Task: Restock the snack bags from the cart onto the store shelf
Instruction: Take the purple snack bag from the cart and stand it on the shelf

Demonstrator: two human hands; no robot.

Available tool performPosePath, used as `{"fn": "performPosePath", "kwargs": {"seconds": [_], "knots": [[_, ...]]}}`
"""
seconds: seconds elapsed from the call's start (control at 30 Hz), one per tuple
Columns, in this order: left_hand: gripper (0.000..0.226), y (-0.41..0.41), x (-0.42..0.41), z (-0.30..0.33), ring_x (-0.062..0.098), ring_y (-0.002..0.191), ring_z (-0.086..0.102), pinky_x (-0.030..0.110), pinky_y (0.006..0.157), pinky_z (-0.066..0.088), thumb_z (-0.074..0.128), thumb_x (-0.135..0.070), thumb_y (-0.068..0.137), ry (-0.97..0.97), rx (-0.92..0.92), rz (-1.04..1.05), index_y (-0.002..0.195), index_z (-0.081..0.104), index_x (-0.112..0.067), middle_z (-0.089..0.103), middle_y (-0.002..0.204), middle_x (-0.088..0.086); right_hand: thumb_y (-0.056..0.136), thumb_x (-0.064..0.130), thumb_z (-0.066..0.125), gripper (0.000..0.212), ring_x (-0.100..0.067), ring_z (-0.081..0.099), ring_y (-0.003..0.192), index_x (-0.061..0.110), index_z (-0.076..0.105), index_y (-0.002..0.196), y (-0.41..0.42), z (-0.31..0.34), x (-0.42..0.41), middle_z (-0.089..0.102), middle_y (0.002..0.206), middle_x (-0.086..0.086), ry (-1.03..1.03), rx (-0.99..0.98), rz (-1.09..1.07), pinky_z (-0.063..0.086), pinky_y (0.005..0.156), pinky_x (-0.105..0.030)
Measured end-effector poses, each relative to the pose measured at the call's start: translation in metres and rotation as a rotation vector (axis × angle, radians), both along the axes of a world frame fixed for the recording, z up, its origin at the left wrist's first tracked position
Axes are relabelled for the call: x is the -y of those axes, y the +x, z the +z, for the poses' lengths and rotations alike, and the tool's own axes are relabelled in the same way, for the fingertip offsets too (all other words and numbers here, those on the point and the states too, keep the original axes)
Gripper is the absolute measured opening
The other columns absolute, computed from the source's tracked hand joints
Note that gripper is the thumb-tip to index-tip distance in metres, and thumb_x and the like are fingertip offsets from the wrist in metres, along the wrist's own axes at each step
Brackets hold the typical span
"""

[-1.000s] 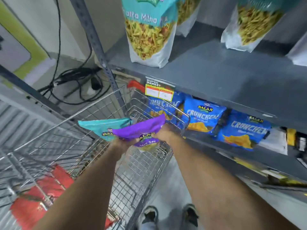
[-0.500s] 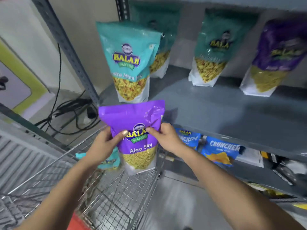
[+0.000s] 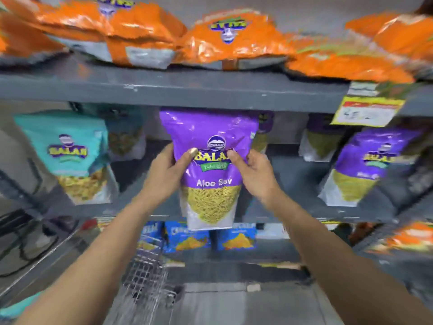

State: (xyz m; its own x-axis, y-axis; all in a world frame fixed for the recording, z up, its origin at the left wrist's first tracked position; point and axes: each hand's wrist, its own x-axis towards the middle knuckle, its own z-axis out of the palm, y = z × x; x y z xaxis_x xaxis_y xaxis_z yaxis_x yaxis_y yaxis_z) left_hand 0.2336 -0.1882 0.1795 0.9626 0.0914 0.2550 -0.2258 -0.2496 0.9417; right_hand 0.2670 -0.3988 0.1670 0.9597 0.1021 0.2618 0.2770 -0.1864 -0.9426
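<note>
The head camera shows both hands holding one purple snack bag (image 3: pixel 209 165) upright in front of the middle shelf (image 3: pixel 293 174). The left hand (image 3: pixel 167 174) grips the bag on its left edge, with the thumb pressed on the front near the logo and the other fingers hidden behind the bag. The right hand (image 3: pixel 254 172) grips the right edge in the same way, thumb on the front. Both hands are closed on the bag, at about its middle height. The bottom of the bag hangs below the grip and covers the front edge of the shelf; I cannot tell if it touches the shelf.

To the left of the grip a teal snack bag (image 3: pixel 70 156) stands on the same shelf, well apart from the left hand. To the right of the grip another purple bag (image 3: pixel 370 165) stands, tilted a little. Above the grip, on the upper shelf (image 3: pixel 175 89), orange bags (image 3: pixel 229 38) lie flat, and a yellow price tag (image 3: pixel 367 112) hangs at the shelf edge to the upper right. Below the grip there are blue bags (image 3: pixel 187 238) on a lower level, and the wire cart (image 3: pixel 145 277) is under the left forearm.
</note>
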Motion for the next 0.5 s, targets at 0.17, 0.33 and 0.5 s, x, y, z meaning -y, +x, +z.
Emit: {"fn": "performPosePath", "kwargs": {"seconds": [0.17,0.33,0.5], "knots": [[0.015,0.047,0.093,-0.002,-0.002,0.077,0.066,0.018,0.075,0.054,0.059,-0.012,0.095,-0.147,0.028,-0.038,0.108,0.062,-0.005,0.071,0.096,0.000,0.086,0.059,0.060,0.044,-0.005,0.053,0.071,0.016,0.067,0.080,0.037,0.008,0.084,0.070,0.069,-0.013,-0.076,0.009,-0.127,0.054,0.069,-0.052],[0.021,0.082,0.147,-0.019,0.003,0.077,0.070,0.028,0.076,0.057,0.065,-0.024,0.091,-0.216,-0.014,-0.003,0.106,0.062,-0.010,0.074,0.090,-0.005,0.095,0.029,0.058,0.023,-0.007,0.057,0.072,0.019,0.061,0.075,0.063,0.002,0.131,0.066,0.074,0.003,-0.069,0.004,-0.179,0.051,0.070,-0.040],[0.026,0.107,0.179,-0.034,0.009,0.081,0.073,0.033,0.079,0.060,0.068,-0.026,0.087,-0.220,-0.032,0.012,0.105,0.059,-0.010,0.075,0.089,-0.006,0.100,0.018,0.051,0.023,0.012,0.060,0.059,0.026,0.055,0.078,0.084,-0.015,0.153,0.064,0.075,0.007,-0.099,-0.048,-0.223,0.048,0.061,-0.012]]}}
